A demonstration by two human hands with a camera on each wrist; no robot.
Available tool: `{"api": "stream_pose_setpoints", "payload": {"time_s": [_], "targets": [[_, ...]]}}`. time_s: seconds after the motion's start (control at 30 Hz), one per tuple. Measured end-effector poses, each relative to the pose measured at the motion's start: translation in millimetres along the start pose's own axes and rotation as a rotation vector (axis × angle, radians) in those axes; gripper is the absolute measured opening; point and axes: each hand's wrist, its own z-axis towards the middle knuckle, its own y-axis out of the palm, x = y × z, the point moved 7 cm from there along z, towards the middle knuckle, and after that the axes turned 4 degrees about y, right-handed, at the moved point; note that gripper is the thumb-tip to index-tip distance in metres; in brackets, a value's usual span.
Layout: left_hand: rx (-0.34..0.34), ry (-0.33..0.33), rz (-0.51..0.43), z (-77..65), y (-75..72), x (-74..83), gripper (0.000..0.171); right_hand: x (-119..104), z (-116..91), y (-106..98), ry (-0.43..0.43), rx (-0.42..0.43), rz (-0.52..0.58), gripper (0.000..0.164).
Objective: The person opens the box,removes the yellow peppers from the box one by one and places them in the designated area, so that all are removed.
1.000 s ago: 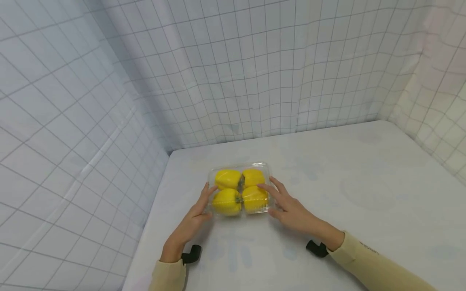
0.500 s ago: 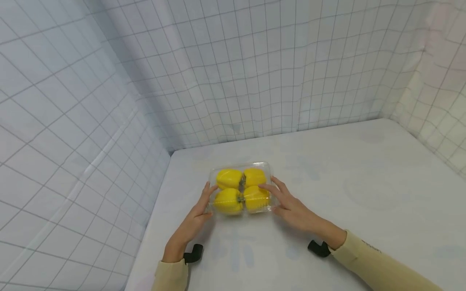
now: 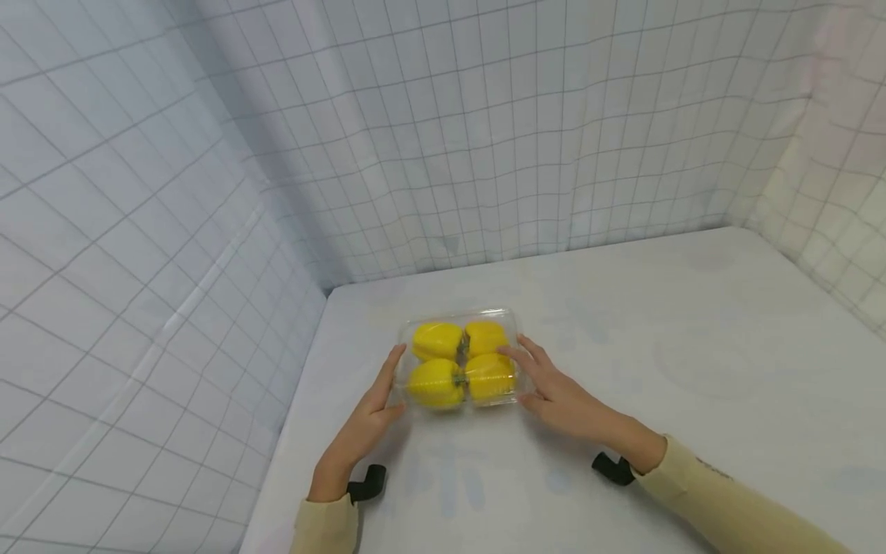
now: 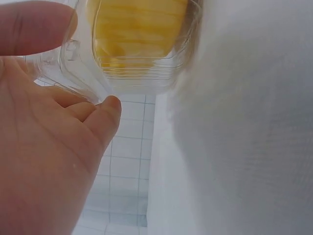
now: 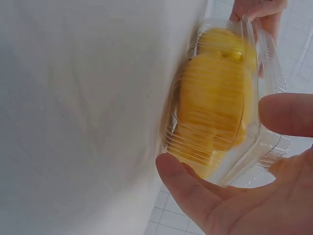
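A clear plastic clamshell container sits on the white table, holding several yellow bell peppers with green stems in the middle. My left hand grips its left end; in the left wrist view the thumb lies on one side of the rim and the curled fingers on the other. On the right end, my right hand holds the container, thumb and fingers on either side of its rim in the right wrist view. The ribbed wall shows there, peppers behind it. The fingertips behind the left end are partly hidden.
White grid-patterned curtains hang behind and on both sides of the table. A black wrist mount shows at the left sleeve, another black mount at the right.
The container and both hands appear very slightly further right in the head view. The left index finger has drawn back from over the container to its edge.
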Motion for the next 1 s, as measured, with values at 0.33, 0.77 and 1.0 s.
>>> {"api": "stream_pose_setpoints", "payload": {"time_s": [0.33,0.77,1.0], "targets": [[0.026,-0.006,0.17,-2.5,-6.5,9.2,0.092,-2,-5,-14,0.041,-0.016,-0.051,0.081],[0.12,0.011,0.172,9.0,-18.4,30.4,0.087,-4,2,-34,0.021,-0.01,-0.084,0.08],[0.157,-0.011,0.105,9.4,-31.5,55.1,0.079,-11,9,-43,-0.027,0.022,-0.046,0.078]]}}
